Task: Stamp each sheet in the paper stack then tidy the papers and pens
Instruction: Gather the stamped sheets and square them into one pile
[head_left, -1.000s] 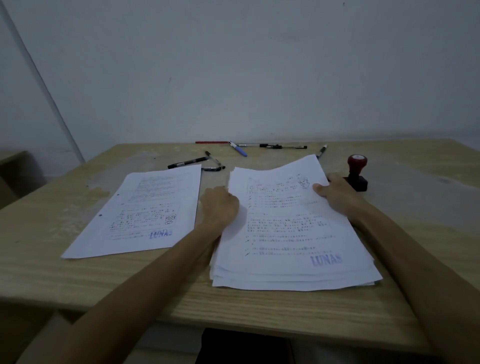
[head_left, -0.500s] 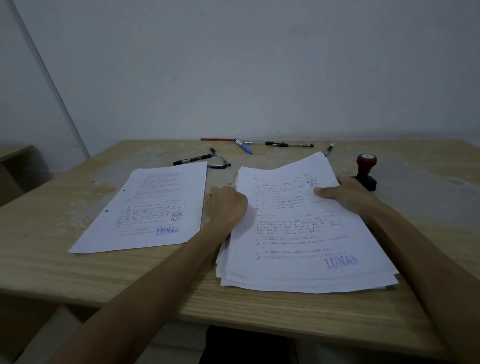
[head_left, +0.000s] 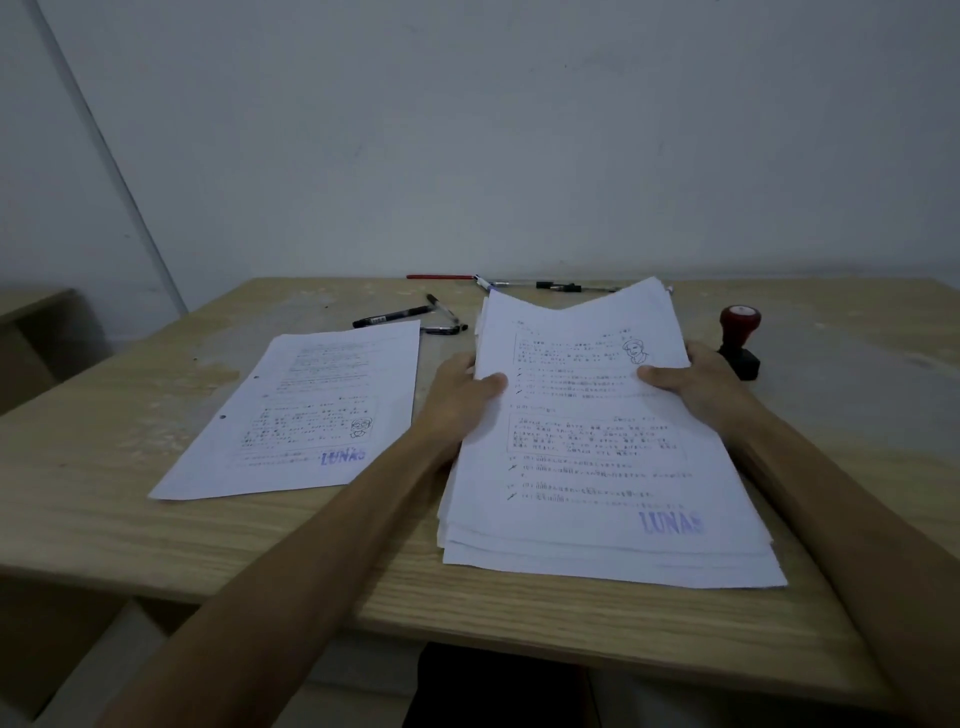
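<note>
Setting: a light wooden table (head_left: 130, 525) set against a plain pale wall (head_left: 467, 130), seen from above and behind the person's two bare forearms.

Paper stack: a loose stack of printed sheets (head_left: 597, 467) lies on the table's right half; its far end is raised off the surface and bowed, while the near end rests on the wood with its edges fanned unevenly. The top sheet carries a blue "LUNAS" stamp mark (head_left: 671, 521) at its near right corner and a small drawn face near the far right.

Left hand (head_left: 460, 402): grips the stack's left edge, thumb pressed on top of the top sheet, remaining fingers curled beneath the pile.

Right hand (head_left: 698, 387): grips the stack's right edge in the same way, thumb lying across the top sheet, fingers hidden under the paper.

Single sheet (head_left: 306, 410): lies flat to the left of the stack, apart from it, with its own blue stamp mark at the near right corner and two punched holes along its left edge.

Stamp (head_left: 740, 340): red-topped with a dark base, standing upright just beyond the right hand.

Pens: two dark pens (head_left: 410, 314) lie crossed beyond the single sheet; a red pen (head_left: 439, 277) and others lie along the table's far edge, partly hidden by the raised paper.
</note>
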